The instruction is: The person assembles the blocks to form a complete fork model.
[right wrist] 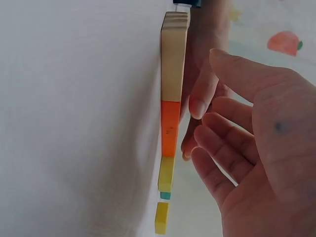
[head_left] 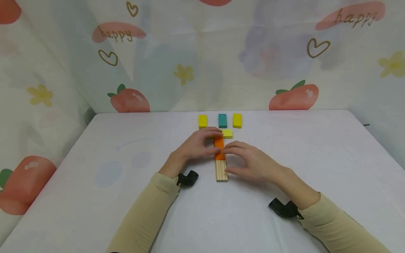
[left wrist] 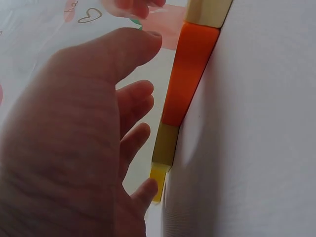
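An orange block (head_left: 219, 142) and a plain wooden block (head_left: 221, 171) lie end to end, forming a straight column on the white cloth. Across the column's far end lies a pale yellow block (head_left: 227, 134), partly covered by fingers. My left hand (head_left: 202, 143) hovers over the column from the left, its thumb by the orange block and its fingers over the pale yellow one. From the other side, my right hand (head_left: 253, 161) reaches in with spread, relaxed fingers, fingertips close to the orange block. Neither hand grips anything; in both wrist views the fingers are loosely bent.
Behind the column stand a yellow block (head_left: 203, 121), a teal block (head_left: 223, 121) and another yellow block (head_left: 237, 120) in a row. The table's back edge meets a printed cloth backdrop (head_left: 209, 88). Black wrist cameras sit at both sleeves.
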### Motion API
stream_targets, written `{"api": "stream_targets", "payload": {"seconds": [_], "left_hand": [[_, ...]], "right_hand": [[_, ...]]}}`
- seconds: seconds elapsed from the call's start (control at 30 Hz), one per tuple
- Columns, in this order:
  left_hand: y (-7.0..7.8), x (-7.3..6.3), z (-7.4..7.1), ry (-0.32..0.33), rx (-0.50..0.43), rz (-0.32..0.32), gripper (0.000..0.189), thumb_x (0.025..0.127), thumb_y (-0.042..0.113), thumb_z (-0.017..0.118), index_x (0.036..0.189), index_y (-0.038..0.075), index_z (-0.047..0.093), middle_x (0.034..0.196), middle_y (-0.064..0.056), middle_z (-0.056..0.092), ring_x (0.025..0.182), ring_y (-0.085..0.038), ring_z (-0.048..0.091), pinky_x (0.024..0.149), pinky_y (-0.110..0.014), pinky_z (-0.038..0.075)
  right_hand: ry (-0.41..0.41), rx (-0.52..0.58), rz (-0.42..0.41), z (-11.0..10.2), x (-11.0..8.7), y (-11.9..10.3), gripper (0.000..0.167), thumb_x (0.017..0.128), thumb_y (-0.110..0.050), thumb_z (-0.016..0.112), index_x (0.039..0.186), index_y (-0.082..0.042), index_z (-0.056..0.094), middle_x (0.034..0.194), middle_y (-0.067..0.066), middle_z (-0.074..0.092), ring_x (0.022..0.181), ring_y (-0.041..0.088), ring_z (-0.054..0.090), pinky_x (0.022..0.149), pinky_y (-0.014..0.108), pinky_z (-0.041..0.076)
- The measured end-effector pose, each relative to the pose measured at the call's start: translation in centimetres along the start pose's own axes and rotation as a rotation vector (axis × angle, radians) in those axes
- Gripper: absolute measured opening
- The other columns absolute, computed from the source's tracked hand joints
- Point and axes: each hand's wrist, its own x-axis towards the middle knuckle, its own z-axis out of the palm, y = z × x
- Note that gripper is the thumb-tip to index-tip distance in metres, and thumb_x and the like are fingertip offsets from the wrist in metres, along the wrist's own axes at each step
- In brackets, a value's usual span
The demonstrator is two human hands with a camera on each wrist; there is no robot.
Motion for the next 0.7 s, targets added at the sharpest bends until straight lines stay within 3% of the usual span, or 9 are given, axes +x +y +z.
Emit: {"api": "stream_targets", "payload": {"seconds": [0.37, 0.7], "left_hand": [[0.4, -0.2, 0.0, 0.006, 0.046, -0.044, 0.05, 0.09, 0.031, 0.077, 0.134, 0.012, 0.065, 0.145, 0.0, 0.054, 0.139, -0.018, 0.041, 0.117, -0.038, 0.029], [0.7, -0.3, 0.0, 0.001, 0.074, -0.021, 0.054, 0.089, 0.033, 0.076, 0.137, 0.011, 0.063, 0.147, -0.001, 0.052, 0.14, -0.019, 0.04, 0.117, -0.038, 0.028]], "right_hand": [[0.061, 0.036, 0.055, -0.8, 0.3, 0.9, 0.05, 0.087, -0.024, 0.082, 0.131, -0.007, 0.066, 0.135, 0.003, 0.059, 0.13, 0.026, 0.05, 0.107, 0.05, 0.043], [0.139, 0.069, 0.061, -1.3, 1.0, 2.3, 0.049, 0.087, -0.02, 0.082, 0.131, -0.005, 0.065, 0.134, 0.007, 0.059, 0.122, 0.029, 0.055, 0.101, 0.051, 0.048]]}}
